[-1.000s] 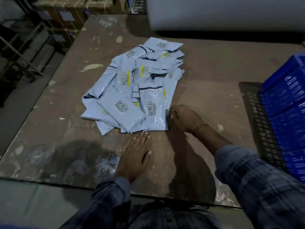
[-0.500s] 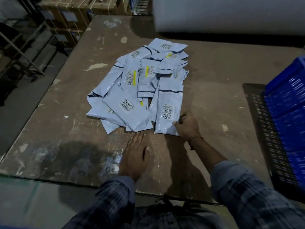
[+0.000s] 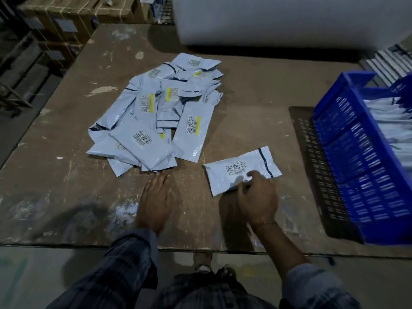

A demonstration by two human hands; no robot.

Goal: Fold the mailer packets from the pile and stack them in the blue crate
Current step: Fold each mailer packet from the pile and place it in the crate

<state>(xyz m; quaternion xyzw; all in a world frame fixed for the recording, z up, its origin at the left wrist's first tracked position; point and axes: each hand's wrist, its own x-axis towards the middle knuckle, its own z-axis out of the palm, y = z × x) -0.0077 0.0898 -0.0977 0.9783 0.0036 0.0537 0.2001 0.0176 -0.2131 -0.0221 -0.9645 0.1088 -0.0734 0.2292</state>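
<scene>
A pile of pale grey mailer packets (image 3: 153, 112) with barcode labels lies in the middle of the worn brown table (image 3: 256, 103). One mailer packet (image 3: 240, 170) lies apart from the pile, crosswise, near the front edge. My right hand (image 3: 257, 197) grips its near edge with curled fingers. My left hand (image 3: 156, 197) rests flat on the table just in front of the pile, fingertips close to the nearest packet. The blue crate (image 3: 361, 166) stands at the right, with several pale packets (image 3: 388, 121) inside.
A big white roll (image 3: 289, 18) lies across the table's far side. Cardboard boxes (image 3: 66, 16) stand beyond the far left corner. A dark perforated mat (image 3: 312, 157) lies under the crate. The table's front edge runs just before my sleeves.
My right hand has pulled one packet out of the pile toward the front right and turned it crosswise. My left hand stays flat on the table. The view has shifted, showing more crate.
</scene>
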